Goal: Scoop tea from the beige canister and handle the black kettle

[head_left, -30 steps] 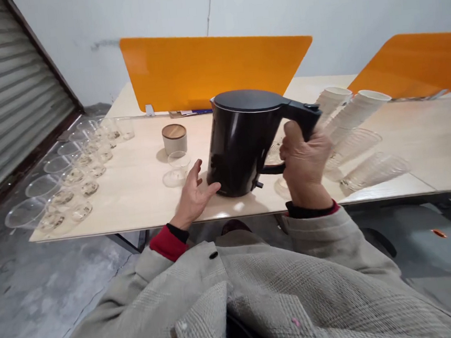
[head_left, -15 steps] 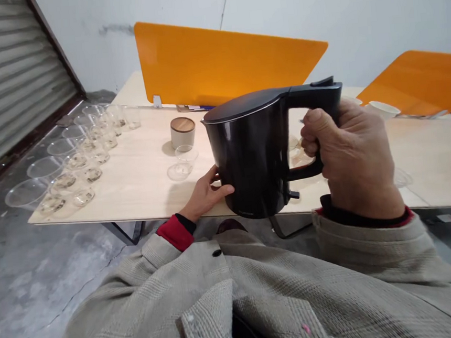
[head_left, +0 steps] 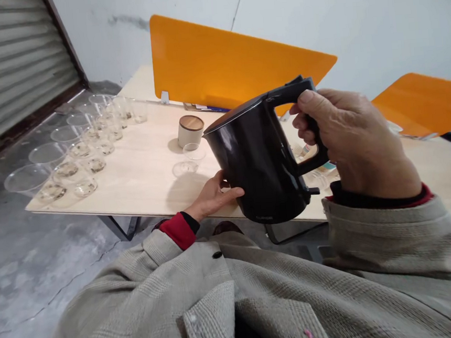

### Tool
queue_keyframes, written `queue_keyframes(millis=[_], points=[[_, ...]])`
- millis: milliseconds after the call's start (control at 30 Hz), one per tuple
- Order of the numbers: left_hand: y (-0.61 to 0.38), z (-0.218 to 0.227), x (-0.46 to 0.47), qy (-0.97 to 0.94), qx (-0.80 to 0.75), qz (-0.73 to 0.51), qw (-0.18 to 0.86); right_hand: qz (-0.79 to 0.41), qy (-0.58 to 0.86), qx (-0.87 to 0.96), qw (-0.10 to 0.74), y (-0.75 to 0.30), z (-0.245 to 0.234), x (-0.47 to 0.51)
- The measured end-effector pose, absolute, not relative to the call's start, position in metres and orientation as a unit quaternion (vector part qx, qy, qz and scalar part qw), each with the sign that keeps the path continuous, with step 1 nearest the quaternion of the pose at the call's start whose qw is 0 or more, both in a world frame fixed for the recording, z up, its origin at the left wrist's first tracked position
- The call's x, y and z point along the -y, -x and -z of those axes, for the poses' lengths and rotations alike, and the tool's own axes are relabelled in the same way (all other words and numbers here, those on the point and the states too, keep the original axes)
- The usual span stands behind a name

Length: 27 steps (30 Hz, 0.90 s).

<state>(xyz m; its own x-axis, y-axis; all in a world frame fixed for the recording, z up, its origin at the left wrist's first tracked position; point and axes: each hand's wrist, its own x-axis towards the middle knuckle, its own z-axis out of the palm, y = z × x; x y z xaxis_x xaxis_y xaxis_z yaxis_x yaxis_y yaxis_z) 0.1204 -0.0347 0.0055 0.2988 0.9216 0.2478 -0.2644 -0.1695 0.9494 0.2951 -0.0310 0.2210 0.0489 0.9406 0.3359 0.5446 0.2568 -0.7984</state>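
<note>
A black electric kettle point(head_left: 260, 166) hangs in front of me over the table's near edge, tilted with its spout toward the left. My right hand point(head_left: 348, 132) is closed around its handle. Low on the kettle's left side is my left hand point(head_left: 215, 195), thumb across the front of the body and fingers partly hidden behind it; it appears to steady the kettle. Left of the spout stands a clear plastic cup point(head_left: 190, 160). Just behind that cup is a pale canister point(head_left: 190, 135) with a wooden lid.
Rows of clear cups point(head_left: 68, 175) with dark bits at the bottom stand along the left of the light wooden table point(head_left: 140, 181). An orange divider point(head_left: 231, 58) rises at the back, another orange panel point(head_left: 425, 101) at right. Small items behind the kettle are partly hidden.
The kettle has tipped further, handle raised and spout tilted to the left. My left hand has shifted slightly right along with it. The view has turned a little.
</note>
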Motion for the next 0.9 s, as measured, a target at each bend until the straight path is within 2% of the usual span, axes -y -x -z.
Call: queue_keyframes(millis=[400, 900], points=[[-0.124, -0.002, 0.033, -0.537, -0.249, -0.527, 0.609, -0.241, 0.581, 0.650, 0.427, -0.281, -0.226, 0.010], [-0.122, 0.000, 0.037, -0.515, -0.250, -0.512, 0.640, -0.193, 0.583, 0.689, 0.385, -0.271, -0.229, 0.000]])
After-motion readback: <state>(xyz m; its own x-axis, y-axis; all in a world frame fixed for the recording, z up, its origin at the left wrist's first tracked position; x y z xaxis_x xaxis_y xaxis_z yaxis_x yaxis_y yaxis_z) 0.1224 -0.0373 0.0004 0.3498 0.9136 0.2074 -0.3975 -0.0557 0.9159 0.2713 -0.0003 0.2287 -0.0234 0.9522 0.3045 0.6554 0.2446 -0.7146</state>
